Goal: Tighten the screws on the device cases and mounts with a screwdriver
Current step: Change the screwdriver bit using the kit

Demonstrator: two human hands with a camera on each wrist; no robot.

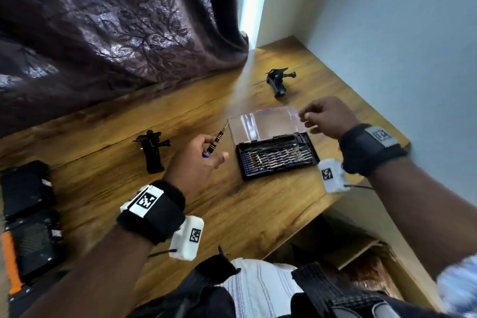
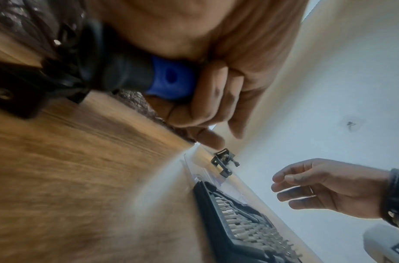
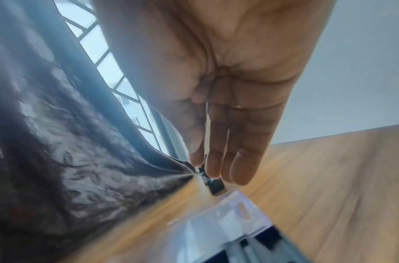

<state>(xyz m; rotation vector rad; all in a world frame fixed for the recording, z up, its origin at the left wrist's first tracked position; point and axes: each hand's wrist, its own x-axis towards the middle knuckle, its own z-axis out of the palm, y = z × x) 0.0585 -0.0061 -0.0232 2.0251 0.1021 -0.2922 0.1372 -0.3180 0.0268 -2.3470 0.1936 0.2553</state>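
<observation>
Screwdriver's in the left hand, bit kit open on the desk

Left hand [image 1: 197,160] has its fingers wrapped round a black precision screwdriver [image 1: 216,141] with a blue end cap, tip angled up over the wooden desk [image 1: 108,162]. Right hand [image 1: 326,117] hovers loose and empty above the clear lid of the open bit set case [image 1: 277,155]. One black mount [image 1: 152,150] sits just left of the screwdriver hand, another mount [image 1: 278,80] near the far wall, and two black device cases [image 1: 27,212] sit at the left edge.
</observation>
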